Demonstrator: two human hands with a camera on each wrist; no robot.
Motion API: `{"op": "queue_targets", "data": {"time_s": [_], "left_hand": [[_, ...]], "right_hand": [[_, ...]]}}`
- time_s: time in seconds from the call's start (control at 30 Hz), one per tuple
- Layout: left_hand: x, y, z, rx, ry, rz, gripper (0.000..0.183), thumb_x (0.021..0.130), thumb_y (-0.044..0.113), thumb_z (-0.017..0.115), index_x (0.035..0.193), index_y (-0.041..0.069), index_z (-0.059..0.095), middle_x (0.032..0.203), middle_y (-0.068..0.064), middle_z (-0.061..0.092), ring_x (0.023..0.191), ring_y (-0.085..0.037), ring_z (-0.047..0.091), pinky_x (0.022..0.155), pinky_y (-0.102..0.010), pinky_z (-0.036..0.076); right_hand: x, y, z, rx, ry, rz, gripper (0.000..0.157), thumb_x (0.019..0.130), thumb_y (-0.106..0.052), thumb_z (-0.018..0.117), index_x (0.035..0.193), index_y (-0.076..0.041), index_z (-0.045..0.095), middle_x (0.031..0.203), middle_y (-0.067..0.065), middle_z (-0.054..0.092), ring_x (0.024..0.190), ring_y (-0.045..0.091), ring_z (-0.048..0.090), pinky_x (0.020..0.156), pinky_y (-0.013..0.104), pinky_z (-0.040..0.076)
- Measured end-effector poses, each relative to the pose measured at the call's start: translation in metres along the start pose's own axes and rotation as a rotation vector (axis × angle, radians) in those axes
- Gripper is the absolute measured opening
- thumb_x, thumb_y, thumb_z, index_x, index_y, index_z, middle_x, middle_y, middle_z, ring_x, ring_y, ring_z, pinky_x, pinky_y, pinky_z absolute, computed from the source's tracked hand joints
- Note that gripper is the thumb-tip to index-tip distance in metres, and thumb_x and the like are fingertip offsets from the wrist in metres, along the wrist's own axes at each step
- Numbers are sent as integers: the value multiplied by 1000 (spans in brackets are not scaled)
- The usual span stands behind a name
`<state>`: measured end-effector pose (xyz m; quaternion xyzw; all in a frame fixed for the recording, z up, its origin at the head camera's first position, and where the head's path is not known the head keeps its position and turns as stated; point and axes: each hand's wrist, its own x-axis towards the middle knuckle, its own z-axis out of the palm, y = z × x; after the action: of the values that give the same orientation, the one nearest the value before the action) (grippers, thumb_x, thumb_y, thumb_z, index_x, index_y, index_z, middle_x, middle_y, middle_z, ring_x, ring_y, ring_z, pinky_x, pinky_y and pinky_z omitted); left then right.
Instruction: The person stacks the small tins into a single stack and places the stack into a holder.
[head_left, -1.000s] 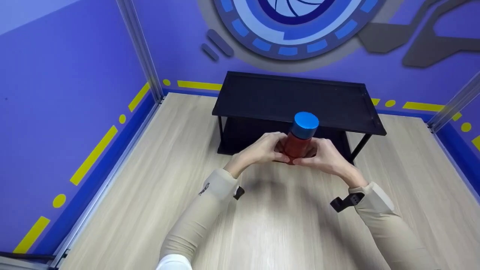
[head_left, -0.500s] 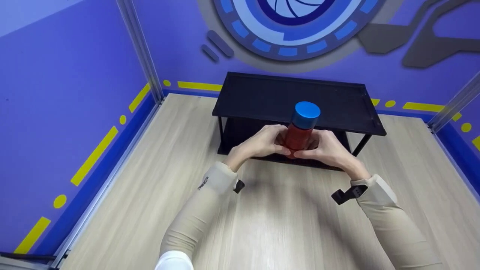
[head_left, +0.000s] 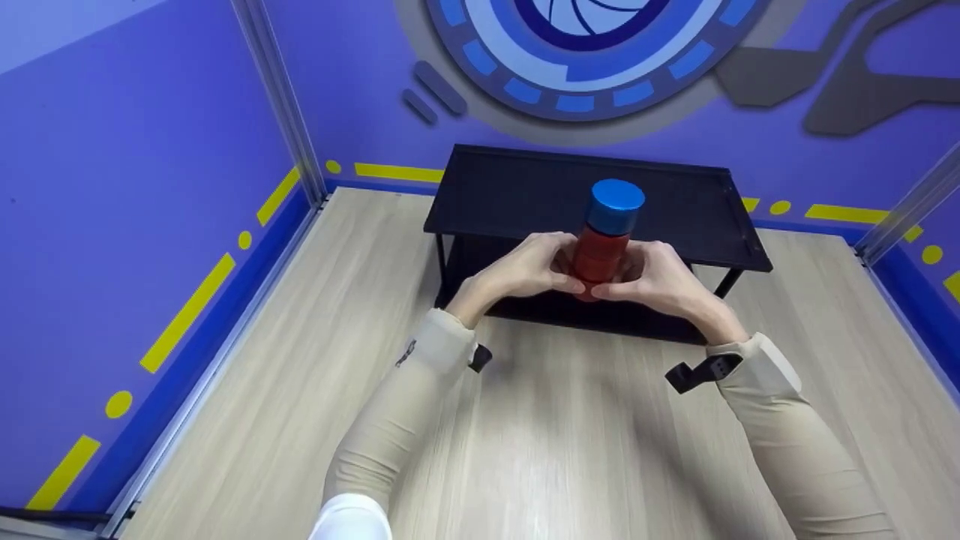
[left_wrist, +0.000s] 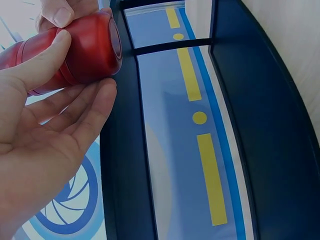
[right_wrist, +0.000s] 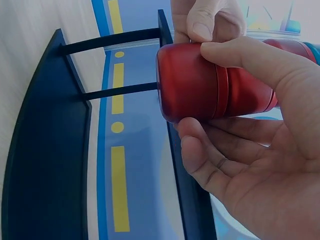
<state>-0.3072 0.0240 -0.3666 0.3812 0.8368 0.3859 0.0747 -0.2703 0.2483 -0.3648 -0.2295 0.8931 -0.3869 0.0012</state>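
A red bottle with a blue lid is held upright, tilted slightly, between both hands in the head view. My left hand grips its left side, thumb across the front and fingers behind. On the right side my right hand grips it the same way, and the two thumb tips nearly meet low on the bottle. The left wrist view shows the bottle's red base lifted clear, with nothing under it. In the right wrist view, fingers curl beneath the red body; the lid is mostly cut off there.
Behind the bottle stands a black two-tier rack, its top tray edged by a low rim. Its lower shelf is partly hidden by the hands. A pale wood tabletop lies in front. Blue printed walls enclose the back and sides.
Both hands have raised the bottle and moved it forward, so its blue lid now overlaps more of the rack's top tray. The grip looks the same, and the rack has stayed put.
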Motion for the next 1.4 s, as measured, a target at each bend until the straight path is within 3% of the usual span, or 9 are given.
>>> {"op": "queue_targets", "data": {"time_s": [0.43,1.0,1.1,1.4], "left_hand": [[15,8,-15,7,20,2,43,83,18,76,121,5,60,108,-7,68,96,-14,64,86,-22,51],[37,9,-26,-22,41,-31,47,85,20,74,126,6,57,112,-8,67,101,-15,63,92,-25,49],[41,9,-27,-29,44,-41,47,86,20,73,127,6,56,113,-8,67,101,-15,62,91,-24,49],[50,-1,-25,-59,71,-71,49,88,19,71,132,7,53,118,-8,64,107,-16,60,95,-24,48]], "right_hand": [[12,-5,-18,-15,13,24,44,78,-25,80,115,-6,64,93,11,72,73,10,67,65,20,52],[29,-6,-35,28,57,67,45,78,-22,80,118,-9,65,95,7,73,78,11,68,69,19,52],[30,-14,-37,25,66,79,44,79,-19,79,118,-6,64,92,7,73,76,12,67,68,19,51],[47,9,-36,54,106,68,44,77,-22,81,115,-6,67,95,7,74,78,9,69,69,19,53]]}}
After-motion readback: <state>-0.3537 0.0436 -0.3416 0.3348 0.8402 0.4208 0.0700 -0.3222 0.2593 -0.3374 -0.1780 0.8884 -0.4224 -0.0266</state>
